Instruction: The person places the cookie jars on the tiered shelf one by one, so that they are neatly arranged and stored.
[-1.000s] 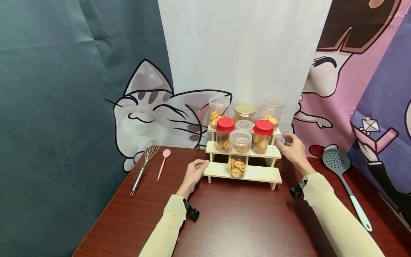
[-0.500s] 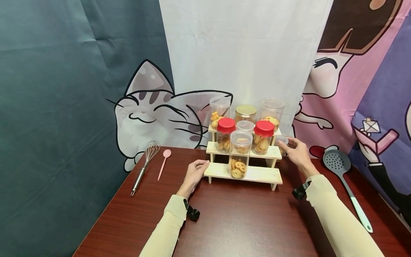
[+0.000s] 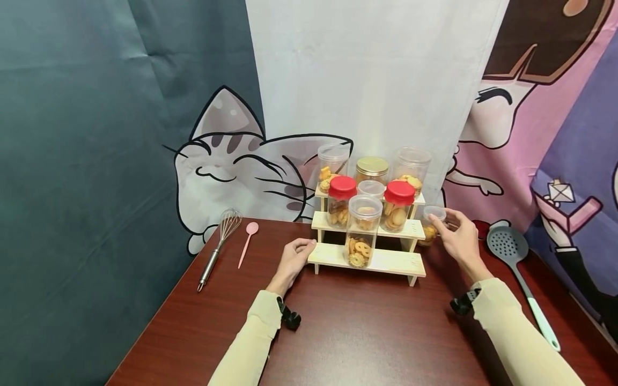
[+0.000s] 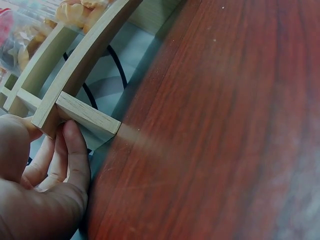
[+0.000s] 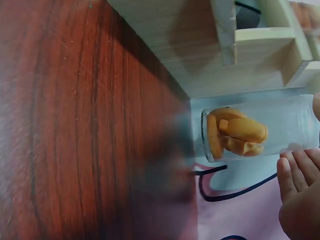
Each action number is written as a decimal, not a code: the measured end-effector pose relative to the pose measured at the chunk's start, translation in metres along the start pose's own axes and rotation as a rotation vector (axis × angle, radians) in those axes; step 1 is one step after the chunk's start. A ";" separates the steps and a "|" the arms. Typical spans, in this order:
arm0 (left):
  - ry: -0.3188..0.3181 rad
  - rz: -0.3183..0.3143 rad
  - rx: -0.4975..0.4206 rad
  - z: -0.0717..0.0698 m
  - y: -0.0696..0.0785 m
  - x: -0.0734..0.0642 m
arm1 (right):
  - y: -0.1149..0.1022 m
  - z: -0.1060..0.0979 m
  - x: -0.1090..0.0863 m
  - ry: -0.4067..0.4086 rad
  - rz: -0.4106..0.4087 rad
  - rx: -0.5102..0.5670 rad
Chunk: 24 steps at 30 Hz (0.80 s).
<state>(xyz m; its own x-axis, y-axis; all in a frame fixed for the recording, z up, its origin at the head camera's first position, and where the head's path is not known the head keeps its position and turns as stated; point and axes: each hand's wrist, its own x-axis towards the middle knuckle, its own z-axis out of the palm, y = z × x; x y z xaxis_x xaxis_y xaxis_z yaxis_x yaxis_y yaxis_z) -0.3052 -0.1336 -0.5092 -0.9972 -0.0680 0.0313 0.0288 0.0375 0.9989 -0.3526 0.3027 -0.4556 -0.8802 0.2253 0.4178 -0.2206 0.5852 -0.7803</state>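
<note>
My left hand (image 3: 293,261) pinches the left end of the lowest step of a three-tier wooden display stand (image 3: 396,261); in the left wrist view the thumb and fingers (image 4: 75,145) lie either side of the board's end. My right hand (image 3: 461,239) holds a clear lidded jar (image 3: 428,231) near its top, just right of the stand. Several yellow-brown cookies (image 5: 240,131) lie in the bottom of that jar in the right wrist view. A tall clear jar of cookies (image 3: 359,236) stands on the lowest step.
Two red-lidded jars (image 3: 343,187) flank a clear-lidded one on the middle tier. A gold-lidded jar (image 3: 372,167) stands between two clear jars on top. A whisk (image 3: 219,249) and pink spoon (image 3: 248,241) lie left, a slotted skimmer (image 3: 508,246) right. A printed curtain hangs behind.
My right hand has moved right and slightly towards me, bringing the clear jar out from behind the stand's right side. My left hand keeps its place on the lowest step.
</note>
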 end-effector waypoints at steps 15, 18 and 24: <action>-0.001 -0.001 -0.011 0.001 -0.001 0.001 | -0.019 -0.026 -0.034 0.086 -0.059 0.098; -0.002 0.001 -0.011 0.001 0.000 0.001 | -0.024 -0.033 -0.040 0.098 -0.053 0.092; -0.002 -0.002 0.000 0.000 0.001 -0.001 | -0.033 -0.041 -0.048 0.130 -0.080 0.082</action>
<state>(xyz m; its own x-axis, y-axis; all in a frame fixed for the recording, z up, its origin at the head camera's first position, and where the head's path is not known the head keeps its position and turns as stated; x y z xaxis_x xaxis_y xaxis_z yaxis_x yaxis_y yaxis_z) -0.3044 -0.1334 -0.5085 -0.9974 -0.0659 0.0290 0.0266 0.0369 0.9990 -0.2856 0.3043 -0.4306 -0.7977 0.2829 0.5325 -0.3256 0.5412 -0.7753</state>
